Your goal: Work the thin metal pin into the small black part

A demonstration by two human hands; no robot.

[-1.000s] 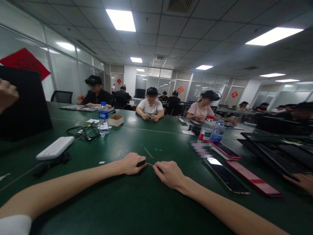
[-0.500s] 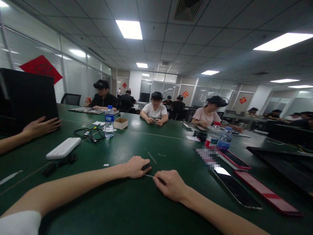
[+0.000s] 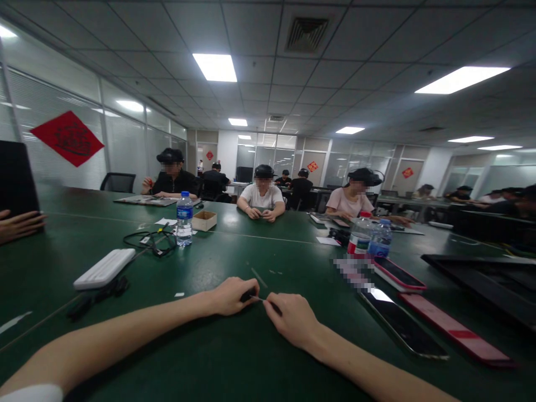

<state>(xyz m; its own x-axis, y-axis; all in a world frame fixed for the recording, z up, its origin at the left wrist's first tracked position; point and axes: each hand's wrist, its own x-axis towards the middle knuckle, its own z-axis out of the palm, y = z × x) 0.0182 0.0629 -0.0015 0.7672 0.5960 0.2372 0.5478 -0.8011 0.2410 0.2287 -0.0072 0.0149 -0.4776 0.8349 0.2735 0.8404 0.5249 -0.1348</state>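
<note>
Over the green table (image 3: 226,357), my left hand (image 3: 235,296) is closed round a small black object (image 3: 248,294), mostly hidden by the fingers. A thin, light-coloured strip (image 3: 257,298) spans the short gap between the hands. My right hand (image 3: 293,318) pinches the strip's near end between thumb and forefinger; something dark shows inside its curled fingers, too hidden to name. The two hands are close together but apart.
On the left lie a white power strip (image 3: 104,269), black cables (image 3: 151,242), a water bottle (image 3: 184,219) and a wooden box (image 3: 204,220). Phones (image 3: 402,324), bottles (image 3: 379,239) and a black tray-like object (image 3: 481,285) are on the right. Another person's hand (image 3: 20,224) touches a black panel.
My left hand has turned slightly, and the black object shows less. The other person's hand and the black panel have moved left. The view has tilted up a little.
</note>
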